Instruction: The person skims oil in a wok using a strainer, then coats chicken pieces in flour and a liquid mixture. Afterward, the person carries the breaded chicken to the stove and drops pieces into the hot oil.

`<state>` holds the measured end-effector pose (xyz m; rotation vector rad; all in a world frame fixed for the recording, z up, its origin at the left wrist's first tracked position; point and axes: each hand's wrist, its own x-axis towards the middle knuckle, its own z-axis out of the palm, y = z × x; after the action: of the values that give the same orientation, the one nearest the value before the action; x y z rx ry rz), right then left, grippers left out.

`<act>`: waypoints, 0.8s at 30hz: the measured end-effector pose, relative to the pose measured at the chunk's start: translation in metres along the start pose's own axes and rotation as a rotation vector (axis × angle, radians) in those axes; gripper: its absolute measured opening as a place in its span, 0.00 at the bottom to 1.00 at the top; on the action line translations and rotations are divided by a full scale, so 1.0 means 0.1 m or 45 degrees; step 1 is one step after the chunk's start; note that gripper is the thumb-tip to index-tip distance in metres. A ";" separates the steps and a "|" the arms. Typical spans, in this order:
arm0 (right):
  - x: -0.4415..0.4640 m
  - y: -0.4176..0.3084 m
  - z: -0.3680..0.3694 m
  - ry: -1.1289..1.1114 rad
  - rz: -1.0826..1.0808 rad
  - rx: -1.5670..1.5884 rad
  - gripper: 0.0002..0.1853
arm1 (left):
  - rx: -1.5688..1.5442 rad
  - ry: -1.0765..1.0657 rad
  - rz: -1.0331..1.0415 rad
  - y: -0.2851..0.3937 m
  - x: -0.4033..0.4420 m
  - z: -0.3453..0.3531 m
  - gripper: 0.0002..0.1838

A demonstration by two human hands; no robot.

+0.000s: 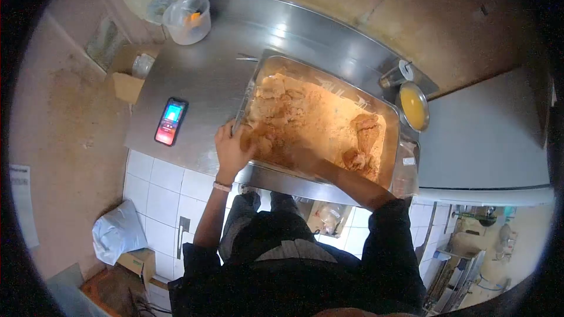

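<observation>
A large metal tray [392,141] on the steel counter holds pale orange flour-like powder [329,120]. Coated pieces [365,132] lie in it on the right, with more lumps [282,103] on the left. My left hand [233,149], a band around its wrist, is at the tray's near left edge, its fingers around the rim and a coated lump beside them. Down in the powder near the front side is my right hand [302,158], blurred and dusted, its fingers not distinct; whether it holds anything cannot be seen.
A phone [171,121] with a lit screen lies left of the tray. Behind stands a clear plastic tub [188,20]. A metal bowl of yellow liquid [413,107] sits at the right, near a metal canister [396,74]. A tool tip [247,58] lies behind the tray.
</observation>
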<state>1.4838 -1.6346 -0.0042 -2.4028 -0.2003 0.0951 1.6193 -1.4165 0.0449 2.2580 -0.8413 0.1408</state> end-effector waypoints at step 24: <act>0.05 -0.02 -0.45 -0.126 0.184 -0.669 0.14 | -0.048 0.080 -0.008 -0.05 0.01 0.08 0.22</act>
<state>1.4940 -1.6620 0.0306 -2.9381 -0.1046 0.2551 1.6220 -1.4193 0.0364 2.2093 -0.7972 0.1909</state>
